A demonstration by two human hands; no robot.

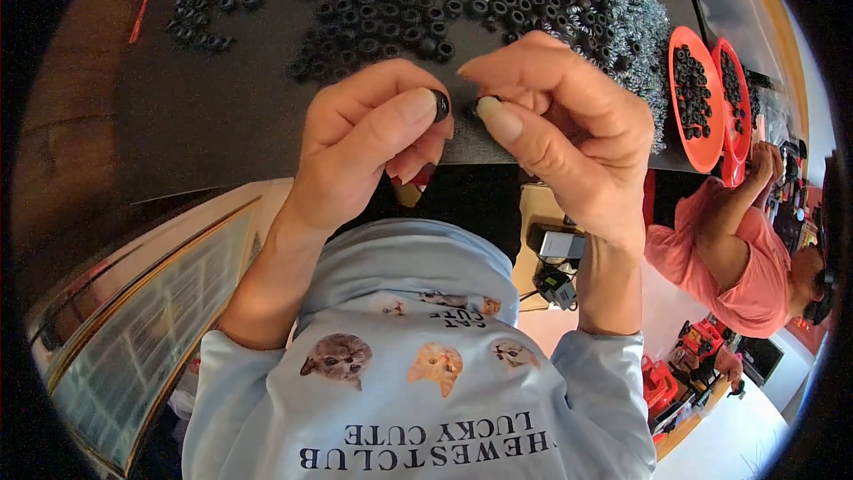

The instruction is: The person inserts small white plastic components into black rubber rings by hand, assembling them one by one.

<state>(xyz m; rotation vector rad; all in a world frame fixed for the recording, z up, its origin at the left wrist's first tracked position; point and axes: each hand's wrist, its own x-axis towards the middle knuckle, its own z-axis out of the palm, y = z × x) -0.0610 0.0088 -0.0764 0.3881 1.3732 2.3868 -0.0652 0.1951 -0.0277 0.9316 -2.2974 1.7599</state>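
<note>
A small, glossy black piece is up off the counter, near the middle of the view, at the tip of the left thumb. The left hand is raised above the counter's near edge, its back turned outward, thumb angled up and to the right and fingers curled behind. Its forearm slants up and inward from the short sleeve of a light blue shirt printed with cat faces. The right hand faces it, close but apart, its forearm more upright, index finger arched over toward the left hand and thumb pointing up-left beneath it.

The left fingers cover part of the black piece, so its full shape is hard to make out. A dark edge shows at the right thumb's tip; whether that is another held piece or only the dark surface behind, I cannot tell.

The left hand pinches the black piece between thumb and fingers. The right hand's fingers are bent in toward its thumb; its grip cannot be told.

Beyond them lie scattered black rings and, to the right, silvery coils. Farther right are two orange-red trays bearing more black pieces, then a person in pink.
</note>
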